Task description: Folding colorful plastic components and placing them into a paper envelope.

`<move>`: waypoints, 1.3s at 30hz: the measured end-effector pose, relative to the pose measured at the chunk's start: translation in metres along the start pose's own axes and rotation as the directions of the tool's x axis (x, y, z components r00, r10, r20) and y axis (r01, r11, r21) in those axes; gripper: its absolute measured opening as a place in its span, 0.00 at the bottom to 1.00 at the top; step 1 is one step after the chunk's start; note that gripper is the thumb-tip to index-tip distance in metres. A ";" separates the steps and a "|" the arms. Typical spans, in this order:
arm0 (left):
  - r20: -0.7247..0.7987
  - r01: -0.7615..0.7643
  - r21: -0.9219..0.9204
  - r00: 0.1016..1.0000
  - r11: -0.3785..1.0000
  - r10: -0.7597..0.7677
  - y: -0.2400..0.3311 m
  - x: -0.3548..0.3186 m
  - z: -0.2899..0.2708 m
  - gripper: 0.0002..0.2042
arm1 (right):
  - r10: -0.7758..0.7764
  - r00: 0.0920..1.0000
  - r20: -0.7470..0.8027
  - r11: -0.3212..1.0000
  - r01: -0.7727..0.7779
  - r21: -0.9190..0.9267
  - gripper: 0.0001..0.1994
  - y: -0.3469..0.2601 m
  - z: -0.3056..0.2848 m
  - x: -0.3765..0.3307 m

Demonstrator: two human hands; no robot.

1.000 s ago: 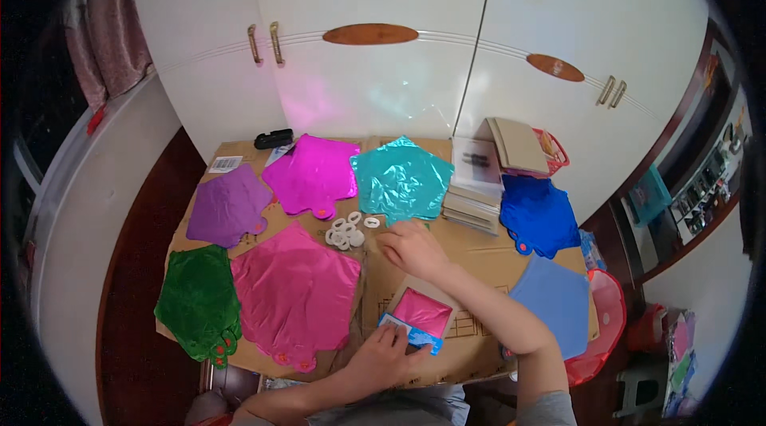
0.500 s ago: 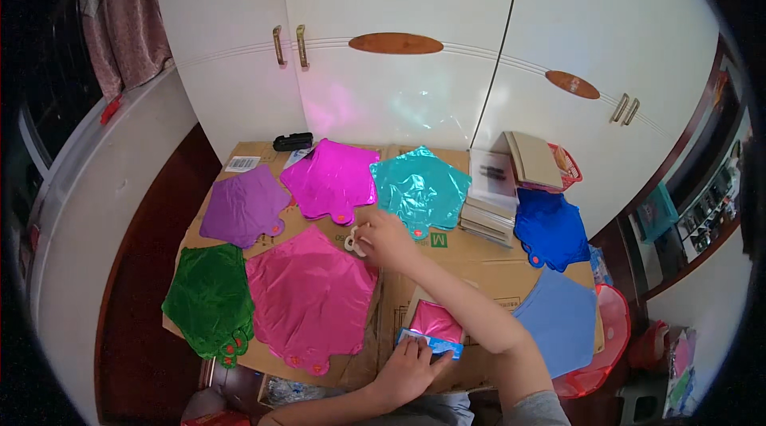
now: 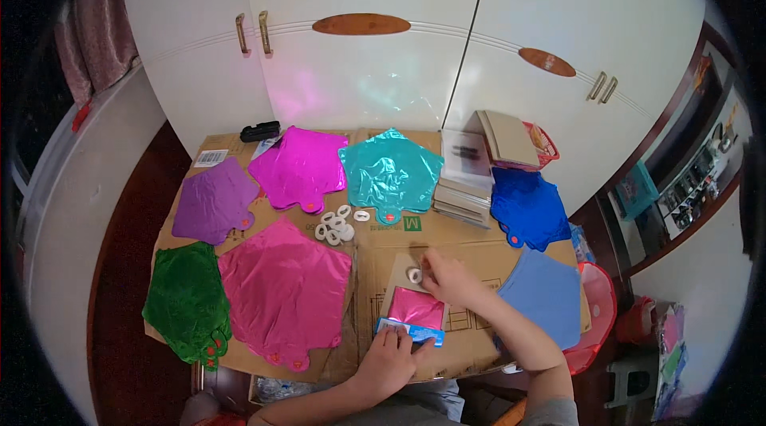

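A flat packet with a folded pink foil sheet (image 3: 416, 309) and a blue strip (image 3: 413, 331) lies on cardboard near me, on a grey-beige backing. My left hand (image 3: 389, 362) holds it by the blue strip, fingers on top and thumb at the near edge. Over the far end of the packet, my right hand (image 3: 448, 276) pinches a small white ring-shaped roll (image 3: 414, 274). Its fingertips are partly hidden. A loose pile of several similar white rings (image 3: 333, 228) sits farther left, beside a large pink foil sheet (image 3: 287, 294).
Around lie flat star-shaped foil sheets: purple (image 3: 211, 203), magenta (image 3: 299, 167), teal (image 3: 392, 171), dark blue (image 3: 531, 209), light blue (image 3: 546, 298) and green (image 3: 187, 298). Beige boards (image 3: 463, 201) are stacked at the back right, near a red basket (image 3: 546, 145). White cabinets (image 3: 359, 83) stand behind.
My right hand has moved from the pile of white rings toward me and right, to the packet, bringing a white ring. The left hand stays on the blue strip. The whole view has shifted slightly.
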State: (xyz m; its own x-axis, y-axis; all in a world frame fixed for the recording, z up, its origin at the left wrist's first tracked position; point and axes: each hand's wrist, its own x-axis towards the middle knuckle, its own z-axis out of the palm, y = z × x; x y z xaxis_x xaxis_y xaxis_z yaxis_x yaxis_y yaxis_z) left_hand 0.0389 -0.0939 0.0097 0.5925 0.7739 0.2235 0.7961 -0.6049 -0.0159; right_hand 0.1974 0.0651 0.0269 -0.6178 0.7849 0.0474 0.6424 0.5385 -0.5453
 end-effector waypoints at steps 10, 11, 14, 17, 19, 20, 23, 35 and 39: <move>-0.012 -0.010 -0.016 1.000 1.000 0.010 -0.001 -0.001 0.000 0.26 | 0.077 0.997 0.022 0.992 -0.079 0.100 0.22 0.008 0.005 -0.004; -0.010 -0.007 -0.021 1.000 1.000 0.007 -0.001 -0.001 -0.001 0.26 | 0.074 0.996 0.054 0.989 -0.080 0.123 0.21 0.009 0.006 0.001; 0.010 -0.015 -0.001 1.000 1.000 0.016 0.000 0.001 -0.004 0.27 | 0.063 0.989 0.135 0.984 -0.084 0.160 0.19 0.016 0.010 0.014; -0.027 -0.014 -0.003 1.000 1.000 0.014 0.000 0.000 -0.002 0.27 | 0.006 0.983 0.181 0.990 -0.031 0.137 0.15 0.017 0.010 0.020; -0.032 -0.012 0.002 0.999 1.000 0.012 0.000 0.000 -0.001 0.27 | -0.058 0.984 0.167 0.993 0.040 0.110 0.11 0.014 0.009 0.019; -0.034 -0.012 0.004 0.999 1.000 0.012 0.000 -0.001 -0.001 0.27 | -0.107 0.982 0.156 0.988 0.088 0.124 0.10 0.016 0.010 0.019; -0.056 -0.011 -0.001 0.998 1.000 0.011 0.000 0.000 0.000 0.26 | -0.160 0.970 0.185 0.976 0.128 0.174 0.09 0.023 0.008 0.017; -0.069 -0.016 -0.002 0.997 1.000 0.016 0.001 -0.002 0.002 0.25 | -0.052 0.942 0.332 0.960 -0.045 0.276 0.09 0.029 0.005 0.008; -0.050 -0.019 0.025 0.999 1.000 0.020 0.000 -0.001 0.001 0.24 | -0.167 0.937 0.308 0.926 0.042 0.375 0.08 0.031 0.007 0.010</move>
State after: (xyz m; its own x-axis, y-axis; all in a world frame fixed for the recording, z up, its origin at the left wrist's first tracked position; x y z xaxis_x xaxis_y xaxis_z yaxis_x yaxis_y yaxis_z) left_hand 0.0387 -0.0948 0.0089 0.6017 0.7512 0.2714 0.7875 -0.6148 -0.0441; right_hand 0.2077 0.0873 0.0045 -0.8257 0.5508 -0.1220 0.3987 0.4167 -0.8169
